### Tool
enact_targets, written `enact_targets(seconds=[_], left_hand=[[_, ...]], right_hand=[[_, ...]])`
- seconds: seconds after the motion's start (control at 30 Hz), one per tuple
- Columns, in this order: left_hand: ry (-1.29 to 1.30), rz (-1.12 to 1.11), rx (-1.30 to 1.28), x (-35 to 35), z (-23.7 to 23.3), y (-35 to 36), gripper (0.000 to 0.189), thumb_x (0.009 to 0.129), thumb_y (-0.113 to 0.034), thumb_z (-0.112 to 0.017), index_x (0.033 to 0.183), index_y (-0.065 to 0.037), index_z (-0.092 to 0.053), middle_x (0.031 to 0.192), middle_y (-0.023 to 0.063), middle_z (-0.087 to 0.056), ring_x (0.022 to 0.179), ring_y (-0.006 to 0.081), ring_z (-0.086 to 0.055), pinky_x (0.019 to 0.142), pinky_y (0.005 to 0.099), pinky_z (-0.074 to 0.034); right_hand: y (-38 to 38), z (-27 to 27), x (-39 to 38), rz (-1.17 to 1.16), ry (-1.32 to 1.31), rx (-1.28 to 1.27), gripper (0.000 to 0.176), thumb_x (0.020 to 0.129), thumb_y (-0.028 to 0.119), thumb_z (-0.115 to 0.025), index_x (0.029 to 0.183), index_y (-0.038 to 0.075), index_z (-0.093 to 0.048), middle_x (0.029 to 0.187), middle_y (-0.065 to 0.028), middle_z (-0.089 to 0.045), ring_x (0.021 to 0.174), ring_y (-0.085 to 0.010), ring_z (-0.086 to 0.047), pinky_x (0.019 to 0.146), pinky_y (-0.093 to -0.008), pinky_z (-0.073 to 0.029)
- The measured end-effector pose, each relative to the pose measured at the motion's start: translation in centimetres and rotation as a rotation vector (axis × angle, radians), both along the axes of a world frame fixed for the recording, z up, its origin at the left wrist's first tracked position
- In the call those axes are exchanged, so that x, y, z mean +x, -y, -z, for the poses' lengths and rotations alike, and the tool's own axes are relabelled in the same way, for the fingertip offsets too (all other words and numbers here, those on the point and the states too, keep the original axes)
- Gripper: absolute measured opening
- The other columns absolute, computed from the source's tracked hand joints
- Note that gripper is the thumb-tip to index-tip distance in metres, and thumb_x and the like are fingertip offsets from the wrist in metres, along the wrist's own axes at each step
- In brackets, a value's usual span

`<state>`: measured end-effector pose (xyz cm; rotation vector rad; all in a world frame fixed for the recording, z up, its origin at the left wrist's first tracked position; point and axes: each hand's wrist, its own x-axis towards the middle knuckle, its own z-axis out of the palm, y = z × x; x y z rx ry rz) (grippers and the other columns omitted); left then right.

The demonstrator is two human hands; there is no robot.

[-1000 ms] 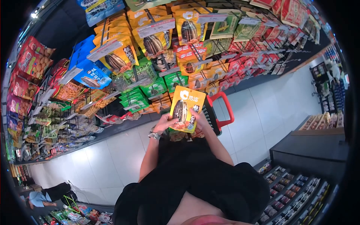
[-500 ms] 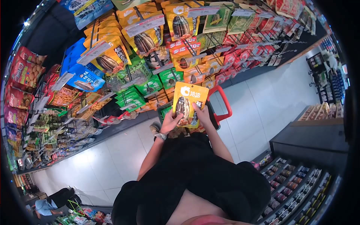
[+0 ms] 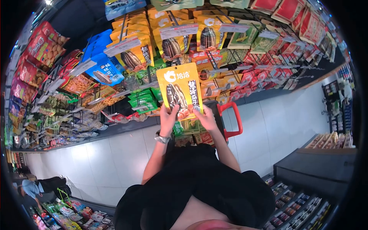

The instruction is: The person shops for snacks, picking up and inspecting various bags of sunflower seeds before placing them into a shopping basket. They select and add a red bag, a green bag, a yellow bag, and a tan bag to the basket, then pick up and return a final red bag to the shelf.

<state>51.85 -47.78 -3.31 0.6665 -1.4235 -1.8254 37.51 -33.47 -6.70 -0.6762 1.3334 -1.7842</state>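
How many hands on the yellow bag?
2. Left hand grips the lower left edge of the yellow bag, right hand the lower right, thumbs on the front. Fingers behind it are hidden.

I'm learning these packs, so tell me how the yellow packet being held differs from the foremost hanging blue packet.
The yellow packet is gripped by the left hand and right hand; the blue packet hangs beside a price tag. The yellow packet looks larger in view than the blue packet. Both picture seeds.
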Motion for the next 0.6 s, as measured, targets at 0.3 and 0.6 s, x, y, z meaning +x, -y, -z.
enact_targets(seconds=[0.3,0.6], left_hand=[[0.151,0.178,-0.391,2.0,-3.6,1.9,0.07,0.097,-0.007,-0.076,0.155,0.0,-0.037,0.138,0.0122,-0.064,0.123,0.0199,-0.063,0.105,0.0364,-0.052],[0.153,0.113,-0.682,-9.3,-9.0,1.0,0.066,0.097,-0.028,-0.079,0.145,0.001,-0.045,0.118,0.0211,-0.074,0.101,0.0366,-0.075,0.086,0.0421,-0.056]], right_hand=[[2.4,-2.4,0.1,0.07,0.03,-0.103,0.028,0.108,0.016,-0.064,0.13,-0.001,-0.063,0.113,-0.0038,-0.069,0.093,-0.009,-0.067,0.072,-0.0294,-0.064],[2.1,-5.0,-7.8,0.338,0.156,-0.237,0.031,0.108,0.022,-0.065,0.132,0.003,-0.06,0.111,-0.0037,-0.069,0.084,-0.0135,-0.071,0.07,-0.0329,-0.064]])
